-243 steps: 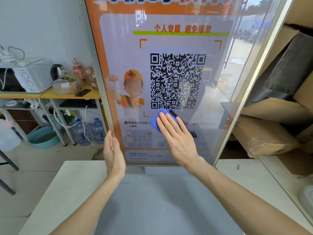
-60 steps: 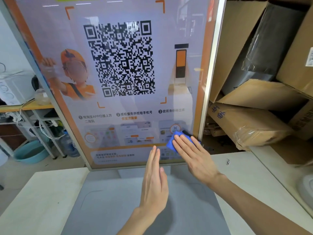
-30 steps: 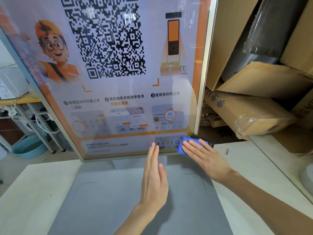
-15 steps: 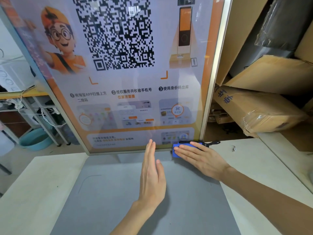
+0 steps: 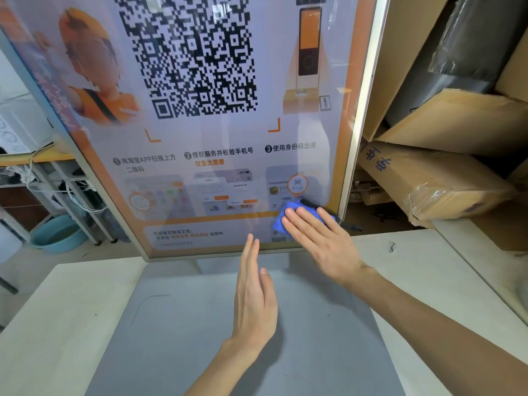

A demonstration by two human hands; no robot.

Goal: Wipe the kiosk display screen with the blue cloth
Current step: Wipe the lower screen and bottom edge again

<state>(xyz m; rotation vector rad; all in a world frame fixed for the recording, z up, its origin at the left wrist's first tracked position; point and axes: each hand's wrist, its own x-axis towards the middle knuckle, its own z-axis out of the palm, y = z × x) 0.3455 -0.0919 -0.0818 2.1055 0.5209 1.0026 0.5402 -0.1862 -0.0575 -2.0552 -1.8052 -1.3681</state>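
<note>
The kiosk display screen point(image 5: 217, 155) stands upright ahead of me, showing a large QR code and orange graphics inside a silver frame. My right hand point(image 5: 320, 241) presses the blue cloth point(image 5: 281, 221) flat against the screen's lower right corner with straight fingers. Most of the cloth is hidden under the hand. My left hand point(image 5: 254, 298) hovers edge-on with straight fingers above the grey kiosk base point(image 5: 177, 332), holding nothing and just short of the screen's bottom edge.
Cardboard boxes point(image 5: 445, 178) and a dark wrapped bundle point(image 5: 474, 44) are stacked right of the frame. A white counter point(image 5: 57, 324) surrounds the base. At the left stand a shelf with cables point(image 5: 43, 178) and a teal basin point(image 5: 57, 232) on the floor.
My right hand has slid the cloth up from the screen's bottom edge to a little higher in the lower right corner. The left hand has stayed hovering in front of the screen.
</note>
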